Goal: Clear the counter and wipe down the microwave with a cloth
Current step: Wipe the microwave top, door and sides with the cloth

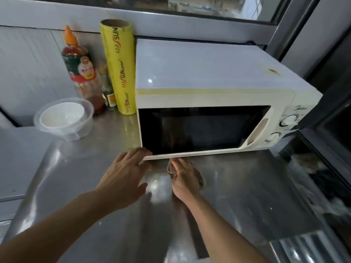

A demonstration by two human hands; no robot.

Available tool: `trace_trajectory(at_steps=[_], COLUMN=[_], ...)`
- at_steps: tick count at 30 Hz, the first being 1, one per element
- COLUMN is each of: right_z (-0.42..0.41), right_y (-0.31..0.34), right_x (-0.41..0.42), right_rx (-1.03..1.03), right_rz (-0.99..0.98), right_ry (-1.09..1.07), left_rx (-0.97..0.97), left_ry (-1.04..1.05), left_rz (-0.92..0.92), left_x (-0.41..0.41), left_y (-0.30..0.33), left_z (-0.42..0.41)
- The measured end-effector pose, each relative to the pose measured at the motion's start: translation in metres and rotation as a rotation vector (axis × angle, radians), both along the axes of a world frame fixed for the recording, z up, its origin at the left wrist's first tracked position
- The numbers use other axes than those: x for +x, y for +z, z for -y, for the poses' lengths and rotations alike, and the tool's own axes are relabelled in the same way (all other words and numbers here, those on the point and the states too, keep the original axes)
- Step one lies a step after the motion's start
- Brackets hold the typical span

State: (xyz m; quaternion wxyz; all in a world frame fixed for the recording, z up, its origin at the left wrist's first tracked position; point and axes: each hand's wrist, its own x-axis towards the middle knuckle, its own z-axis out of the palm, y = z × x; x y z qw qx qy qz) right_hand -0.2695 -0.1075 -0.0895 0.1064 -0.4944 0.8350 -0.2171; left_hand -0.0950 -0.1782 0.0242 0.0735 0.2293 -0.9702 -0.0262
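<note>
Left hand (125,170) spread flat, bracing lower left corner of microwave (205,103), presumably against sliding; right hand (183,174) grip closed around bunched cloth (199,177) pressed on worktop (247,186) just under door edge, likely for wiping there.

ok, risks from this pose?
1. The left hand presses the microwave at its lower left door corner; a push could slide it on the steel counter.
2. The right hand bunches the cloth, so it may smear rather than wipe.
3. The yellow wrap roll stands upright beside the microwave and might topple.
</note>
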Motion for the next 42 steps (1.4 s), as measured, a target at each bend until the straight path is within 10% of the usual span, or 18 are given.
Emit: trace_trajectory(at_steps=[10,17,24,42], right_z=[0.014,0.005,0.009,0.011], right_y=[0.01,0.025,0.029,0.127], right_x=[0.081,0.093,0.155,0.181], right_rx=[0.109,0.19,0.27,-0.047], right_rz=[0.023,-0.047,-0.083,0.169], right_ry=[0.228,-0.154,-0.083,-0.132], left_rx=[0.142,0.176,0.188,0.145], left_ry=[-0.045,-0.141,-0.158,0.086], left_rz=[-0.012,-0.003,-0.04,-0.02], left_x=[0.084,0.119,0.146,0.213], left_y=[-0.015,-0.017,-0.006,0.064], left_z=[0.055,0.077,0.082,0.053])
